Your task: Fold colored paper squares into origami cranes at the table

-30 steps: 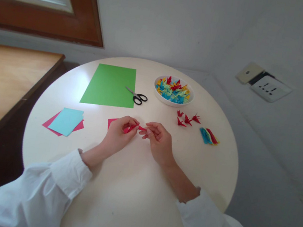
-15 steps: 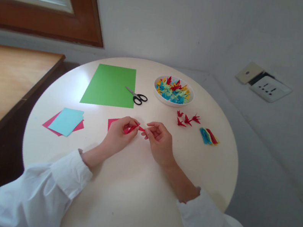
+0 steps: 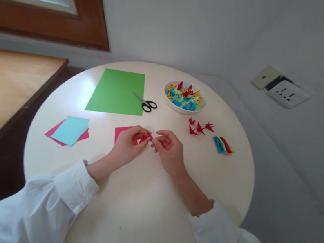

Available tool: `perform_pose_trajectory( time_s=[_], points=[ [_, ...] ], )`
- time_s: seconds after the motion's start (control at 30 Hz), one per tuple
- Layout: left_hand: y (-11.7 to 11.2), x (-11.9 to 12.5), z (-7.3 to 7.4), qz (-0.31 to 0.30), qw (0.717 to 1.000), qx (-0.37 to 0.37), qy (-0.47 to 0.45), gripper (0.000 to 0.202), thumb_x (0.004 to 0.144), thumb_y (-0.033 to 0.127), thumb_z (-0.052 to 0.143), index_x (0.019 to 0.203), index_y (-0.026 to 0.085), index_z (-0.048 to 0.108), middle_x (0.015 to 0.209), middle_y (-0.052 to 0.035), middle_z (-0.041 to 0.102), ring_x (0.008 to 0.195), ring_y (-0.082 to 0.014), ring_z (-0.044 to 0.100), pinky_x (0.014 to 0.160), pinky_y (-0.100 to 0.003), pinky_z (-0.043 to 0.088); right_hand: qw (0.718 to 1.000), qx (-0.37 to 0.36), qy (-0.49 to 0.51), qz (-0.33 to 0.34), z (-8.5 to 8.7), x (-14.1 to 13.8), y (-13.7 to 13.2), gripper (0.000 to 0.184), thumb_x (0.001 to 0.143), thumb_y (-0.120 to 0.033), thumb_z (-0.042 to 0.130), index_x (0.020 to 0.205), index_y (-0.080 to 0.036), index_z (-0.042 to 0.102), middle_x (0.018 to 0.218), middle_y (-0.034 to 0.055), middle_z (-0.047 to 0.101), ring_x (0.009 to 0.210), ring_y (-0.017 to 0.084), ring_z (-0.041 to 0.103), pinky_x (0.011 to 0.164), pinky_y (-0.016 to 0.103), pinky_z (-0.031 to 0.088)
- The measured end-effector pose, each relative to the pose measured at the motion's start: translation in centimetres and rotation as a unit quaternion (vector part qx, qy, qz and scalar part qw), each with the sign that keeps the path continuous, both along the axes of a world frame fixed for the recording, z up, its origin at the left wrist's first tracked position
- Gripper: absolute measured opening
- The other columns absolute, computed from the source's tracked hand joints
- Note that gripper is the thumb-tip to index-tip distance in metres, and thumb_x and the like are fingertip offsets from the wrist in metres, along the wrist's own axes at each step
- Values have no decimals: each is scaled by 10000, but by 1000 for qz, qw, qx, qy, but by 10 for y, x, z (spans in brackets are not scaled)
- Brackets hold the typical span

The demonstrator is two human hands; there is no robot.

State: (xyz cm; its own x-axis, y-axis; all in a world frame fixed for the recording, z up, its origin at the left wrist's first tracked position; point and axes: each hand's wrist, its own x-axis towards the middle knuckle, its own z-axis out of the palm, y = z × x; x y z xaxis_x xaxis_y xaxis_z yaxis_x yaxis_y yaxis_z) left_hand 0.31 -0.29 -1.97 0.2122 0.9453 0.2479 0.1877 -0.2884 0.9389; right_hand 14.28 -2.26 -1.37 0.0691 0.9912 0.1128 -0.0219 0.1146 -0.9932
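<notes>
A small folded red paper (image 3: 146,138) is pinched between my two hands above the middle of the round table. My left hand (image 3: 130,142) grips it with thumb and fingers from the left. From the right, my right hand (image 3: 169,149) closes thumb and fingertips on its other end, with the fingers curled. Much of the paper is hidden by the fingers. Under and behind my left hand lies a flat red paper sheet (image 3: 119,132), partly covered. Several red paper cranes (image 3: 200,128) lie on the table to the right of my right hand.
Black-handled scissors (image 3: 148,105) overlap a green sheet (image 3: 117,91) behind my hands. A white bowl (image 3: 182,110) holds many coloured cranes. Coloured folded strips (image 3: 223,145) lie at right; light blue squares (image 3: 70,130) on red paper lie at left. The white table (image 3: 133,216) meets the wall.
The fingertips have drawn closer together around the folded red paper, and less of its pointed right end shows. The things on the table have stayed in place.
</notes>
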Motion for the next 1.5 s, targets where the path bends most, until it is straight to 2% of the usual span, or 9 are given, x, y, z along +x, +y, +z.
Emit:
perform_pose_trajectory(
  time_s=[0.2, 0.4, 0.57, 0.97, 1.07, 1.2, 1.3, 1.4, 1.5],
  points=[
    [-1, 1, 1, -19, 1000, 6, -10, 128, 747, 134, 534, 871, 158, 556, 924, -80, 646, 858, -155, 626, 785, -300, 509, 1000, -5, -2, -19, 2, 0, 0, 170, 671, -281, 639, 770, -188, 536, 619, -30, 589, 531, 100, 568, 473, 223, 460],
    [-2, 1, 0, -36, 999, 9, 4, 126, 766, 168, 539, 891, 166, 553, 882, -74, 650, 857, -163, 626, 755, -286, 512, 1000, -10, 6, -5, 1, 0, 0, 211, 670, -297, 641, 825, -185, 551, 640, -22, 605, 551, 107, 581, 465, 220, 460],
    [-3, 1, 0, -58, 998, 8, -1, 161, 775, 169, 531, 935, 168, 546, 956, -93, 634, 898, -168, 616, 770, -290, 508, 1000, -11, 6, -13, -1, 1, 2, 221, 665, -278, 642, 843, -184, 549, 622, -28, 596, 545, 107, 574, 451, 212, 442],
    [-4, 0, -3, -89, 996, 5, 0, 223, 787, 172, 520, 1009, 181, 540, 1000, -100, 628, 942, -176, 610, 794, -290, 502, 1000, -29, 9, -4, -3, 4, 3, 279, 631, -285, 676, 866, -182, 568, 603, -34, 597, 505, 99, 546, 441, 216, 417],
    [-2, 0, -4, -86, 996, -4, -10, 209, 779, 171, 526, 988, 178, 543, 978, -97, 634, 924, -177, 618, 778, -292, 507, 999, -32, 10, -1, -3, 5, 3, 285, 630, -282, 681, 870, -182, 563, 618, -29, 610, 532, 110, 573, 486, 230, 444],
    [0, 1, 3, -78, 995, -43, -48, 153, 755, 212, 562, 899, 161, 555, 914, -91, 651, 866, -178, 635, 756, -306, 512, 1000, -16, -27, -5, -1, 7, 2, 283, 651, -283, 674, 896, -183, 576, 661, -17, 612, 593, 122, 587, 575, 257, 475],
    [1, 0, 10, -72, 989, -100, -81, 159, 729, 252, 605, 850, 159, 557, 826, -68, 665, 802, -178, 645, 717, -303, 514, 997, 12, -81, -8, 3, 10, 1, 201, 730, -301, 604, 897, -189, 597, 739, 11, 628, 652, 133, 590, 595, 260, 469],
    [2, -3, 14, -93, 970, -177, -134, 204, 721, 275, 630, 874, 167, 550, 772, -44, 674, 747, -166, 649, 685, -290, 512, 988, 63, -137, -4, 8, 15, -1, 137, 790, -276, 542, 873, -202, 622, 851, 34, 636, 731, 142, 589, 638, 266, 466],
    [2, -4, 17, -126, 943, -241, -193, 249, 710, 268, 655, 912, 172, 548, 757, -28, 678, 730, -149, 650, 714, -288, 515, 980, 119, -155, 26, 10, 19, -2, 109, 779, -238, 571, 862, -214, 639, 865, 35, 612, 800, 156, 579, 670, 278, 468]
  ],
)
